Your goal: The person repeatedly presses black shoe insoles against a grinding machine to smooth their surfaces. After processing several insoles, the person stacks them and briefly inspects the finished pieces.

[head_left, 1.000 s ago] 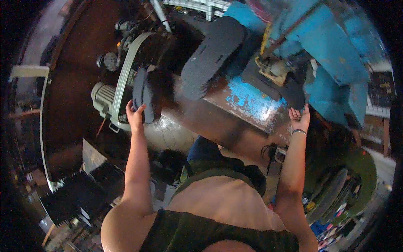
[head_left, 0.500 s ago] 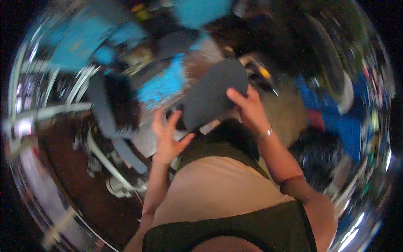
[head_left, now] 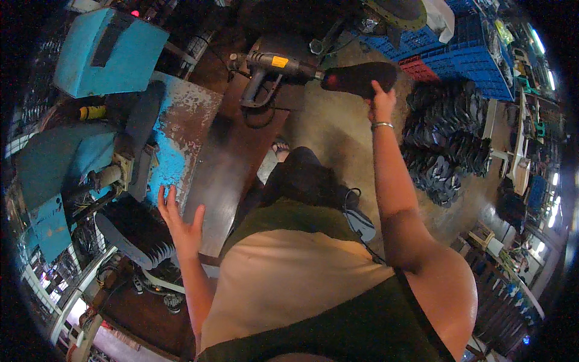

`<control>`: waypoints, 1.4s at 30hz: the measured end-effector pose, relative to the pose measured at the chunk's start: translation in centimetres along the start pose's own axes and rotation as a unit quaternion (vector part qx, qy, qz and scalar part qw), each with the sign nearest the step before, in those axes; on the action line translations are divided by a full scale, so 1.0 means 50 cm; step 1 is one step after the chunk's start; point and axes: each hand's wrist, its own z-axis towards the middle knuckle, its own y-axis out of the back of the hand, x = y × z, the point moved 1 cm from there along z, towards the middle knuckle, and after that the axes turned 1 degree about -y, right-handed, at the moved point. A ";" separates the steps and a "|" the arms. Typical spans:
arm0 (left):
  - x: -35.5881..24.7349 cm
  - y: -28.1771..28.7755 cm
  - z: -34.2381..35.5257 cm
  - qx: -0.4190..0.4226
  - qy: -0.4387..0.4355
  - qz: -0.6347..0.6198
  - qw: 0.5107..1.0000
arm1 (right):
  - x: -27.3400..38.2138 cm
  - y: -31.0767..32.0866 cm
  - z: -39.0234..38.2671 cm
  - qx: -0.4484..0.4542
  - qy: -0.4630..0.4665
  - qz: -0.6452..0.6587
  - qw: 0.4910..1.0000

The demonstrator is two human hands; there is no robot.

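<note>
My right hand grips a dark shoe sole at the nozzle of a black heat gun with a yellow label; a red glow shows on the sole there. My left hand is open and empty, fingers spread, beside the worn blue-and-brown metal bench. A stack of grey-edged soles lies left of it, and a dark grey sole lies on the bench near a small machine fixture.
A blue metal housing stands upper left. Stacked blue crates, a red crate and piles of dark soles are at right on the concrete floor. My sandalled foot shows below the heat gun.
My view has turned toward the heat gun. My right hand took hold of a sole and moved it up and forward to the nozzle. My left hand moved down and away from that sole.
</note>
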 end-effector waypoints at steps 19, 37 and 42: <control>0.078 -0.054 -0.070 0.037 0.042 0.001 0.998 | 0.022 -0.012 0.028 0.059 -0.025 -0.025 0.998; 0.199 -0.029 0.155 -0.106 0.014 0.098 0.989 | 0.206 -0.036 -0.024 0.054 0.299 -0.269 0.914; 0.268 -0.038 0.403 -0.078 0.067 0.218 0.970 | 0.326 -0.231 -0.239 0.222 0.241 -0.103 0.939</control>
